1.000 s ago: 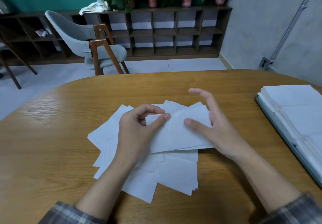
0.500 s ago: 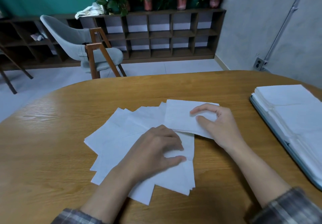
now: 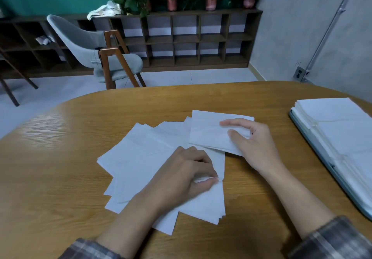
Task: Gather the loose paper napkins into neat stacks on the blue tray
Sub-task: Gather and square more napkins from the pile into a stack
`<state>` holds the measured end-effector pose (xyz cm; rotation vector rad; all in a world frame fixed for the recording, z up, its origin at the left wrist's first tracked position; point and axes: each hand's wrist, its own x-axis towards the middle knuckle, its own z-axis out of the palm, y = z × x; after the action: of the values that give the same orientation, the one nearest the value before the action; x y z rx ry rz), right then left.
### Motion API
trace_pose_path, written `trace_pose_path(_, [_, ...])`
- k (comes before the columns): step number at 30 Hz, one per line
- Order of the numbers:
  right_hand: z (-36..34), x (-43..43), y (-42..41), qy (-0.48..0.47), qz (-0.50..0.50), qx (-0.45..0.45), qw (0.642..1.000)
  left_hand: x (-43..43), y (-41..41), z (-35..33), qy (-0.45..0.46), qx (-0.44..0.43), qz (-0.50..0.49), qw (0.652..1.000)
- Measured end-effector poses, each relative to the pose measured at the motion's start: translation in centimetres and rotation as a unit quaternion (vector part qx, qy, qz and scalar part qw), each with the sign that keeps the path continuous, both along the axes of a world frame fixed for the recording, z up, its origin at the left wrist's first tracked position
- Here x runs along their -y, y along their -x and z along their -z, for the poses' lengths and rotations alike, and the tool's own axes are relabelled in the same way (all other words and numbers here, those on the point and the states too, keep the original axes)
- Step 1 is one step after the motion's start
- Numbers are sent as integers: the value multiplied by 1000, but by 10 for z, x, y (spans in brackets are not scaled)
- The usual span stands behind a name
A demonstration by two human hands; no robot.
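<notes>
the loose napkins [image 3: 145, 158] lay fanned in the middle of the worktop [image 3: 60, 168], well apart from the blue tray [image 3: 342, 180] at the right, which already carried the stacked napkins [image 3: 338, 121]. the left hand [image 3: 185, 176], fingers curled, pinched one sheet's edge, probably to peel it free. the right hand [image 3: 253, 143] gripped a small squared bunch [image 3: 207, 131], thumb on top, likely to keep it aligned.

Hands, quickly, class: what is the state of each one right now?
Left hand: pinches a loose paper napkin.
Right hand: grips a small napkin stack.
</notes>
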<state>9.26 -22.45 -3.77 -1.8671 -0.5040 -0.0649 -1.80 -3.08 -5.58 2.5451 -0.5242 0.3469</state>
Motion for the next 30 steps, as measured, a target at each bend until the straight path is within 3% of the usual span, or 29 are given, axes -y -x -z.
trace_pose_path(7, [-6, 2, 1, -26, -70, -32, 997, -2, 7, -16, 204, 8, -69, 976])
trace_pose_path(13, [-10, 2, 3, -54, -95, -33, 993, -8, 6, -24, 288, 58, -84, 952])
trace_pose_path(21, [-8, -1, 10, -77, -170, -86, 979, -17, 6, -36, 520, 24, -106, 847])
trace_pose_path(25, [-10, -5, 18, -137, -185, -129, 965, -14, 6, -35, 538, 8, -141, 831])
trace_pose_path(30, [-8, -11, 22, -148, -104, -128, 975, -12, 5, -37, 473, -13, -154, 867])
